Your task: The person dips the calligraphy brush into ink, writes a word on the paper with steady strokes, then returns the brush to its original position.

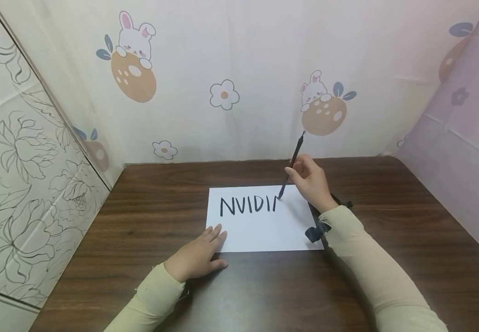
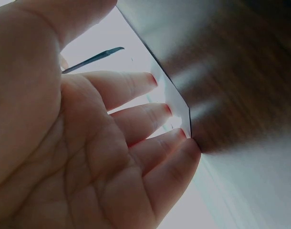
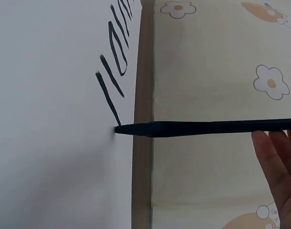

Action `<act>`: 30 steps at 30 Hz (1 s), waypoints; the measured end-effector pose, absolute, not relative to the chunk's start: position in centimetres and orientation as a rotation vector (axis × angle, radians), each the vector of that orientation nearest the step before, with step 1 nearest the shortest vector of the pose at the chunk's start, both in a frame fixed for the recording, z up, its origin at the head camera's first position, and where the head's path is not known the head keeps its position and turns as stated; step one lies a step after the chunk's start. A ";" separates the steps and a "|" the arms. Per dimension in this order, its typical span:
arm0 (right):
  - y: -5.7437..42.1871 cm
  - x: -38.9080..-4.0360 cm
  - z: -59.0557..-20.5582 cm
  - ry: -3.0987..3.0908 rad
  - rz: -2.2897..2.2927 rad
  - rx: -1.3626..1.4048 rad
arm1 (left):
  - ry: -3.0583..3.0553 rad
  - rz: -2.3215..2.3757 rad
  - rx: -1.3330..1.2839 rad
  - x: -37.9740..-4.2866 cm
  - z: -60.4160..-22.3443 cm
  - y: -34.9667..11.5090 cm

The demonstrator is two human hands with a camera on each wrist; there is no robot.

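Observation:
A white sheet of paper lies on the table with black brushed letters reading "NVIDI" and a slanted stroke after them. My right hand pinches a dark writing brush by its handle, well above the bristles. In the right wrist view, the tip of the brush touches the paper at the upper end of the last stroke. My left hand rests on the paper's lower left part, fingers extended. Seen from the left wrist, the fingers of that hand reach over the sheet's edge.
Dark brown wooden table surrounds the sheet. Behind it hangs a pale curtain printed with rabbits and flowers. A panel with flower line drawings stands at the left. A black strap device sits on the right wrist.

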State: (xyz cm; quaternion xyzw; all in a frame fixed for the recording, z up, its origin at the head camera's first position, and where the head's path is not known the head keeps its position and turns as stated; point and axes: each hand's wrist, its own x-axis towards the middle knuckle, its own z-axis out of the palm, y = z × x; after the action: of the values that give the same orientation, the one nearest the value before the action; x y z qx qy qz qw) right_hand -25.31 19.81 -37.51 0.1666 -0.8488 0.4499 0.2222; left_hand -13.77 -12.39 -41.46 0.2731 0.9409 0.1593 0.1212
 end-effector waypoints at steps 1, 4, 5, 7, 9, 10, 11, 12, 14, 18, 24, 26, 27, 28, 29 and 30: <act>19.9 -25.3 -37.5 -2.351 1.236 0.456 | 2.749 0.467 0.802 -13.8 -41.5 -12.4; 20.0 -25.1 -37.5 -2.363 1.221 0.455 | 2.749 0.467 0.805 -13.7 -41.5 -12.4; 20.1 -25.1 -37.5 -2.366 1.221 0.456 | 2.749 0.468 0.805 -13.7 -41.5 -12.4; 20.2 -25.0 -37.6 -2.370 1.215 0.457 | 2.751 0.469 0.806 -13.7 -41.4 -12.4; 20.3 -24.8 -37.6 -2.373 1.211 0.458 | 2.751 0.469 0.805 -13.7 -41.4 -12.4; 20.4 -24.8 -37.6 -2.374 1.210 0.460 | 2.751 0.471 0.804 -13.7 -41.4 -12.3; 20.4 -24.7 -37.5 -2.377 1.210 0.460 | 2.752 0.470 0.806 -13.8 -41.4 -12.3; 20.4 -24.7 -37.5 -2.380 1.206 0.459 | 2.752 0.470 0.806 -13.8 -41.4 -12.3; 20.5 -24.6 -37.5 -2.382 1.202 0.464 | 2.751 0.470 0.806 -13.7 -41.4 -12.4; 20.6 -24.5 -37.4 -2.386 1.190 0.475 | 2.751 0.469 0.806 -13.8 -41.4 -12.4; 20.9 -24.3 -37.3 -2.409 1.194 0.477 | 2.749 0.468 0.805 -13.8 -41.4 -12.4; 21.0 -24.2 -37.2 -2.423 1.199 0.477 | 2.749 0.467 0.806 -13.8 -41.4 -12.4; 21.0 -24.1 -37.1 -2.427 1.206 0.483 | 2.749 0.466 0.805 -13.8 -41.4 -12.4; 21.0 -24.1 -37.1 -2.433 1.212 0.486 | 2.749 0.465 0.804 -13.8 -41.4 -12.4; 21.0 -24.1 -37.0 -2.437 1.220 0.493 | 2.749 0.465 0.802 -13.8 -41.4 -12.4; 21.0 -24.0 -36.9 -2.440 1.226 0.499 | 2.748 0.464 0.800 -13.8 -41.4 -12.4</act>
State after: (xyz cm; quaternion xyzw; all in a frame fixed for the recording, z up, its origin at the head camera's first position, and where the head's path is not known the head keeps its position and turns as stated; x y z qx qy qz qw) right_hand -23.98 21.01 -36.94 0.1769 -0.8643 0.4344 0.1816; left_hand -13.76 -12.39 -41.38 0.2737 0.9409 0.1589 0.1207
